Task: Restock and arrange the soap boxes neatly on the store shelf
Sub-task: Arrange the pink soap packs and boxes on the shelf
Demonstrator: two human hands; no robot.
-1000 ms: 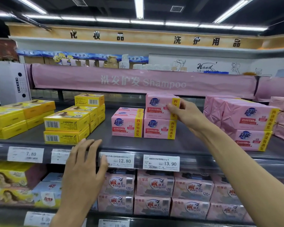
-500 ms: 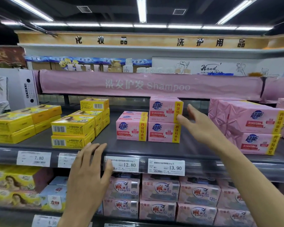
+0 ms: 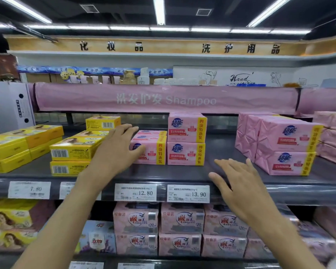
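The left hand (image 3: 114,152) reaches in with fingers spread and lies at the left end of the low pink cardboard soap box with a yellow stripe (image 3: 153,152), thumb across its front face and fingers over its top edge; whether it presses or merely touches cannot be told. That box sits 1 layer high on the dark grey metal shelf (image 3: 221,150), just beside the stack of 2 matching pink boxes (image 3: 186,140) on its right. The hand probably comes from the open left side to square the box against its neighbour and bring the faces flush. The right hand (image 3: 241,183) hovers spread, holding nothing, above the shelf lip near the white 13.90 price label (image 3: 188,193) (a ready spot for steadying the stack from the other side). The flat yellow cartons (image 3: 74,150) stand close by the left wrist, leaving little room. The larger pink wrapped packs (image 3: 283,144) lie well apart to the right, with bare shelf between, likely space for more stock.
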